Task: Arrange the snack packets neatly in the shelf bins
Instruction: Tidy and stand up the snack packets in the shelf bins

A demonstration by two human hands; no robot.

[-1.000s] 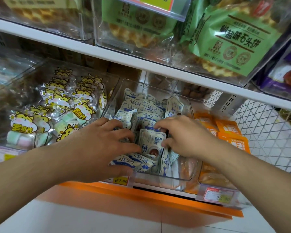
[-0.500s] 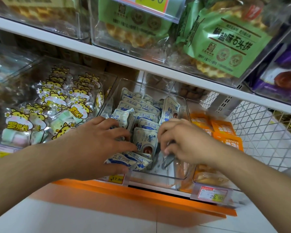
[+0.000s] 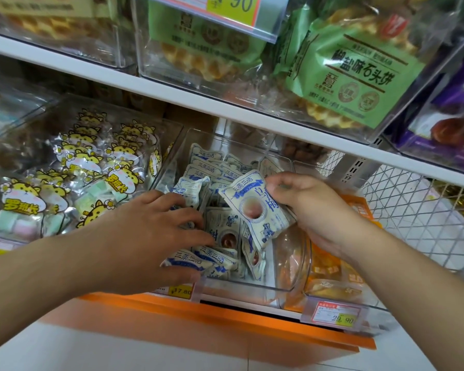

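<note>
one packet [image 3: 255,210] is lifted above the middle bin [image 3: 241,286], pinched at its top right corner by the right hand [image 3: 310,210], its long axis tilting down toward the bin's front right corner. the left hand [image 3: 145,231] lies flat, fingers extended, pressing the packets at the front left; open room shows at the front right.

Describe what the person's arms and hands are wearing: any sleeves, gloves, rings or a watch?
Both arms are bare right to the frame edges, so no sleeves show. The left hand and right hand wear no gloves. No rings, watch or wristband can be seen on the fingers or wrists that show. Nails are short and unpainted where visible.
</note>
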